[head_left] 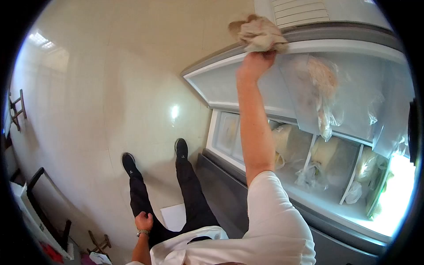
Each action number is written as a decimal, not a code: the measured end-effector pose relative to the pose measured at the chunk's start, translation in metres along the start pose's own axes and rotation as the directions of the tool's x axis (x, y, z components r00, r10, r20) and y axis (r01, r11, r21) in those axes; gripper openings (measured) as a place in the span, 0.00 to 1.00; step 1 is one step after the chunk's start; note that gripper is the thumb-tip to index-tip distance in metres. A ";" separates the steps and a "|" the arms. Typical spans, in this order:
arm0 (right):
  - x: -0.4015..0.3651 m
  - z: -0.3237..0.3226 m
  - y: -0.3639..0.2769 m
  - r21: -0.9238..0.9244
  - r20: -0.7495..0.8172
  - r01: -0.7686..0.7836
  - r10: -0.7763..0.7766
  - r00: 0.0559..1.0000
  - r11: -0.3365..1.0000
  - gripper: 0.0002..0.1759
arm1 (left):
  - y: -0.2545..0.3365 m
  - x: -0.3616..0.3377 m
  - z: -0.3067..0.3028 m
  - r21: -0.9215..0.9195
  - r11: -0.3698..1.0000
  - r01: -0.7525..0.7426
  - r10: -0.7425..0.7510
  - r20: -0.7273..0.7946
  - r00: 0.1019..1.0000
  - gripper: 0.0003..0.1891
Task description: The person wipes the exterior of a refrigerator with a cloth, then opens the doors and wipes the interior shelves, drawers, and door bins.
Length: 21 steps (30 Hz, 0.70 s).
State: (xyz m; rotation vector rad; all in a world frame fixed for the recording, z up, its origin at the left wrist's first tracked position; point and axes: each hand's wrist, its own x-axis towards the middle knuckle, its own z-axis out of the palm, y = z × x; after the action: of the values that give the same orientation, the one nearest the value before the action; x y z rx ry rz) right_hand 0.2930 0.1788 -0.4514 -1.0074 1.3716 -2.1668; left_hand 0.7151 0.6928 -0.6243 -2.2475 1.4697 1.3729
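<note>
My right hand (257, 64) reaches up and is closed on a crumpled beige cloth (260, 35). The cloth lies against the upper edge of the open refrigerator door (216, 86); part of my grip is hidden beneath it. My left hand (144, 221) hangs low in front of my thigh, fingers curled into a loose fist, with nothing showing in it. A watch (142, 232) is on that wrist. Behind my right arm, the refrigerator interior (287, 176) holds wrapped food on its shelves. A plastic bag of food (323, 81) sits in the clear door bin (353, 101).
A lower grey door (225, 194) of the refrigerator is beside my legs. Shiny beige tiles (88, 101) cover the floor. A white sheet-like object (173, 216) lies behind my feet. Wooden furniture legs (17, 108) stand at the far left.
</note>
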 end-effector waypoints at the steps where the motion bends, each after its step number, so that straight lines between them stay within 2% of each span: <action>1: -0.005 0.000 0.010 0.004 -0.004 0.005 -0.005 1.000 1.000 0.20 | -0.002 0.001 0.001 0.003 1.000 -0.005 0.005 -0.004 1.000 0.14; 4: -0.017 -0.006 0.045 -0.084 -0.043 -0.085 0.082 0.996 0.993 0.18 | -0.003 -0.004 -0.002 -0.032 0.999 -0.018 0.018 -0.017 1.000 0.15; 6: -0.022 -0.007 0.054 -0.396 -0.057 -0.074 0.056 0.997 0.915 0.16 | 0.003 -0.004 -0.008 -0.072 0.997 0.001 -0.002 -0.012 1.000 0.15; 7: -0.023 -0.004 0.050 -0.396 -0.062 -0.071 0.051 0.997 0.916 0.16 | -0.001 -0.004 -0.006 -0.068 0.998 -0.005 0.004 -0.012 1.000 0.15; 9: -0.021 0.009 0.031 -0.082 -0.157 -0.303 0.288 0.945 0.950 0.16 | -0.011 -0.001 0.002 -0.090 0.996 0.001 -0.003 -0.027 1.000 0.15; 13: -0.009 0.030 -0.024 0.032 -0.180 -0.217 0.219 0.959 0.976 0.16 | -0.008 0.002 -0.005 -0.049 0.997 -0.065 0.062 -0.055 0.997 0.15; 15: -0.004 0.040 -0.049 0.071 -0.146 -0.073 0.083 0.986 0.995 0.17 | -0.010 0.007 -0.007 -0.050 0.998 -0.023 0.023 0.000 1.000 0.14; 19: 0.012 0.050 -0.104 0.116 -0.180 -0.030 0.051 0.982 0.993 0.16 | -0.022 0.017 -0.003 -0.112 0.993 -0.032 0.035 0.025 0.999 0.15; 21: 0.018 0.052 -0.133 0.136 -0.139 0.070 -0.051 0.989 0.988 0.16 | -0.039 0.024 0.007 -0.386 0.910 0.151 -0.115 0.116 0.987 0.16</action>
State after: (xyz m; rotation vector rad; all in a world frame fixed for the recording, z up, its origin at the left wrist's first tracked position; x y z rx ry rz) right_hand 0.3269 0.1946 -0.3127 -0.8740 1.2392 -2.3787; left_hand 0.7445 0.7008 -0.6594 -2.4138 1.0609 1.8341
